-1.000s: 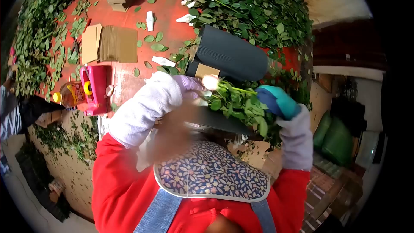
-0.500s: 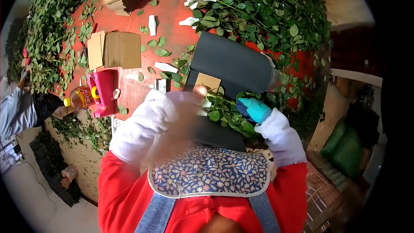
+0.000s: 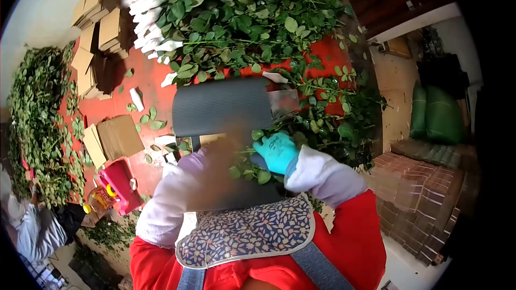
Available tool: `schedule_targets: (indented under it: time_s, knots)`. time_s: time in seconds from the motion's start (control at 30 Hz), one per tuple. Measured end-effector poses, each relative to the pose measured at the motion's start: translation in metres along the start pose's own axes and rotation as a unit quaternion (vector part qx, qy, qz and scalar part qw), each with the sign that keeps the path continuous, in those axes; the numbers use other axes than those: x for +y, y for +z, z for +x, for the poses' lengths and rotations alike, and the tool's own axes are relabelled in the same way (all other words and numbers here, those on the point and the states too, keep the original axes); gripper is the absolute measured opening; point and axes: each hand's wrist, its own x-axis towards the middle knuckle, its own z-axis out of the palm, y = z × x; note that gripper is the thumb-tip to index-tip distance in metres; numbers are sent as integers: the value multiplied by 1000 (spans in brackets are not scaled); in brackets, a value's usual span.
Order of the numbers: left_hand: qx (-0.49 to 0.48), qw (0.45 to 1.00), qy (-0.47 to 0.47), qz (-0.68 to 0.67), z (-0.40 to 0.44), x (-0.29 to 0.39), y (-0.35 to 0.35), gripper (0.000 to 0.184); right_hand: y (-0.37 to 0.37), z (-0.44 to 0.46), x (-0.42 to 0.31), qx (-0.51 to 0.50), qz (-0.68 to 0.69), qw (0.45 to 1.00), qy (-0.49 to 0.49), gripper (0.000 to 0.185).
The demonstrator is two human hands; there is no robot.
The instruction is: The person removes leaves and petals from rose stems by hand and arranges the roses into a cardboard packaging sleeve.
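The teal-gloved right hand (image 3: 276,153) is curled around a leafy stem (image 3: 262,176), just on the near side of the dark ribbed mat (image 3: 220,108) on the red tabletop (image 3: 325,53). A blur hides most of the left hand (image 3: 193,162), so I cannot tell what it grips. The step looks like positioning the stem; the next move calls for a steady hold.

teal-gloved right hand (image 3: 276,152) around leafy stems (image 3: 263,176) near black mat (image 3: 223,108)
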Motion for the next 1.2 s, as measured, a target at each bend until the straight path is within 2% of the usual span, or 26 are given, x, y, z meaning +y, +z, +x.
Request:
schedule_targets:
  time_s: [0.03,0.1,0.13,0.17,0.23,0.27,0.33,0.37,0.4,0.43,0.47,0.5,0.53,0.57,0.67,0.7,0.73,0.77,0.83,0.87,0.97,1.0,1.07,1.1,1.17,1.2]
  knots:
    - [-4,1000,5,4,-3,-5,5,25,8,-3,-5,54,-10,998,-23,36]
    - [30,999,26,31,-6,-13,14,28,31,-2,-5,23,3,999,-38,34]
    - [12,1000,7,23,-5,-15,17,31,33,-6,-4,32,7,999,-36,35]
    - [22,1000,4,7,-3,16,-7,32,16,-10,-5,6,36,999,-21,36]
    - [55,998,-3,-43,-4,57,-40,33,-19,-28,12,80,78,992,-59,36]
    - [52,998,1,-45,-2,59,-47,33,-50,-28,21,6,82,996,-36,34]
    - [52,994,98,-3,0,56,-51,34,-92,-35,54,96,79,992,21,18]
    - [53,990,131,9,1,53,-50,34,-102,-36,72,197,40,978,52,11]
    - [58,993,101,-18,-2,47,-44,35,-112,-32,93,129,131,968,169,12]
    - [63,995,70,-44,0,57,-41,36,-104,-34,130,248,-5,956,153,20]
    - [50,996,65,-44,-1,62,-47,36,-97,-26,154,271,-55,949,149,31]
    - [37,996,61,-45,-1,68,-53,37,-69,-18,187,206,-136,951,188,38]
    - [68,994,73,-39,-8,60,-44,37,-48,-13,198,126,-147,955,226,43]
    - [97,991,82,-34,-9,56,-39,36,-16,-7,226,93,-175,953,228,41]
    - [135,954,255,-87,7,47,-47,32,-2,-9,268,65,-141,962,226,32]
    - [159,946,272,-72,6,46,-43,32,-12,-15,271,56,-123,963,234,30]
    - [184,938,287,-56,5,45,-39,31,-39,-23,254,92,-101,964,228,33]
    - [148,968,180,-89,-4,39,-32,30,-49,-26,240,143,-104,960,217,35]
    - [119,983,60,-124,-11,38,-29,29,-73,-24,218,179,-75,963,187,35]
    - [135,972,121,-152,-12,38,-31,31,-74,-15,216,150,-87,968,181,39]
    - [22,997,51,-45,-16,56,-59,39,-115,17,153,157,-104,978,92,25]
    - [-78,987,22,141,-5,69,-71,41,-117,32,137,147,-66,985,58,24]
    - [-23,999,-21,-30,-16,44,-45,47,-125,60,109,148,-38,988,-17,23]
    - [-19,999,-21,-28,-18,30,-26,47,-129,75,99,162,-50,984,-59,25]
    - [28,997,-51,-40,-16,11,-8,29,-104,118,102,182,-16,973,-142,29]
    - [38,999,-9,25,-15,25,-23,50,-109,126,99,192,-26,968,-159,34]
